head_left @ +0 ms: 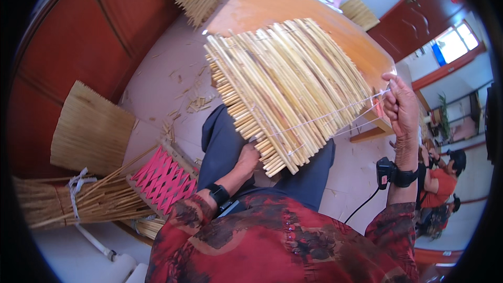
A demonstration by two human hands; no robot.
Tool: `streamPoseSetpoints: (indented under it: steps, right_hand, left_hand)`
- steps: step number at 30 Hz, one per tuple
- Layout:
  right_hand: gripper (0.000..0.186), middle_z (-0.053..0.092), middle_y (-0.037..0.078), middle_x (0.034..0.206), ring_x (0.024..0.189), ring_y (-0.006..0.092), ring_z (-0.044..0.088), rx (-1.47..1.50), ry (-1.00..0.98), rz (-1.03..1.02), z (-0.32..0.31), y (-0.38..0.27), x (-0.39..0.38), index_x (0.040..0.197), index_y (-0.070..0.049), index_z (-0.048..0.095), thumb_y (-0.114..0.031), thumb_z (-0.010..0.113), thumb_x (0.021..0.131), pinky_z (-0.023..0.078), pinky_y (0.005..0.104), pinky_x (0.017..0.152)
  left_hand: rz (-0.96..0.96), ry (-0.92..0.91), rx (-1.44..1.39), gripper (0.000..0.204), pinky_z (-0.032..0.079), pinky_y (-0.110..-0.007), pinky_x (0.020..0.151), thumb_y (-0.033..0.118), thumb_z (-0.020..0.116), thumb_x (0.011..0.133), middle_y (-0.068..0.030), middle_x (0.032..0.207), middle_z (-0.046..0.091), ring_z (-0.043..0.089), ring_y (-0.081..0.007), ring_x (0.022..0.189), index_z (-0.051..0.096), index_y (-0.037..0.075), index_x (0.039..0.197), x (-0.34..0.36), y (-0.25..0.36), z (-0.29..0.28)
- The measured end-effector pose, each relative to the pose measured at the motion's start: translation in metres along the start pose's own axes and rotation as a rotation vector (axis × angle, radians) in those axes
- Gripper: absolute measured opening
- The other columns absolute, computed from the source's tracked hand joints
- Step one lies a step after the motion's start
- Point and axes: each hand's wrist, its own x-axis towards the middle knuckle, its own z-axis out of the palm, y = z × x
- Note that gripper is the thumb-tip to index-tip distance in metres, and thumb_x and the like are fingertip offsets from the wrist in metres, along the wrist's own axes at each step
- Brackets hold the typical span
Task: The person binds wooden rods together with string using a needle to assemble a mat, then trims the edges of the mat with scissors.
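A mat of pale reed stalks (293, 68), bound with thin thread, slopes from the table edge down over my lap. Behind its lower left edge, a second layer of cut stalk ends (238, 107) shows. My left hand (249, 158) is curled against the mat's near left edge, its fingertips hidden by the stalks. Raised beyond the mat's right side, my right hand (401, 106) is closed in a pinch on white string (335, 112). Strands of that string stretch taut from these fingers back across the near part of the mat.
An orange-brown table (236, 13) stands ahead. Stalk offcuts (199, 104) litter the floor. At left are a finished mat (91, 128), a tied reed bundle (39, 199) and a stool with pink webbing (165, 178). A person in orange (440, 183) is at far right.
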Motion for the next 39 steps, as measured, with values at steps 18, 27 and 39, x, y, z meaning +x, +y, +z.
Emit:
streamPoseSetpoints:
  steps: [18,27,39]
  right_hand:
    - [0.028,0.029,-0.007,0.053,0.039,0.0001,0.025,-0.121,0.617,-0.376,-0.163,-0.024,-0.049,0.112,-0.004,0.047,-0.021,0.04,0.092,0.018,0.0146,0.033]
    - [0.035,0.033,-0.003,0.067,0.052,0.0014,0.028,-0.118,0.596,-0.658,-0.137,-0.121,0.057,0.123,-0.001,0.043,-0.014,0.044,0.091,0.025,0.0131,0.039]
    - [0.024,0.058,0.012,0.096,0.083,0.0284,0.057,-1.236,-0.035,-0.767,0.063,0.013,0.081,0.099,-0.009,0.058,-0.008,0.052,0.077,0.046,0.0329,0.075]
  left_hand:
    - [0.142,0.073,0.106,0.024,0.049,-0.026,0.071,0.011,0.054,0.084,-0.0071,0.092,0.061,0.06,-0.0137,0.081,0.056,-0.001,0.104,0.02,-0.026,-0.019]
    - [0.076,0.082,0.127,0.04,0.044,-0.02,0.061,-0.009,0.035,0.074,-0.0038,0.091,0.06,0.056,-0.0087,0.075,0.055,0.0,0.107,0.008,-0.005,-0.007]
    - [-0.136,-0.241,0.37,0.025,0.047,-0.024,0.062,0.014,0.042,0.089,-0.0058,0.082,0.061,0.06,-0.0127,0.069,0.055,-0.004,0.099,-0.049,0.057,-0.022]
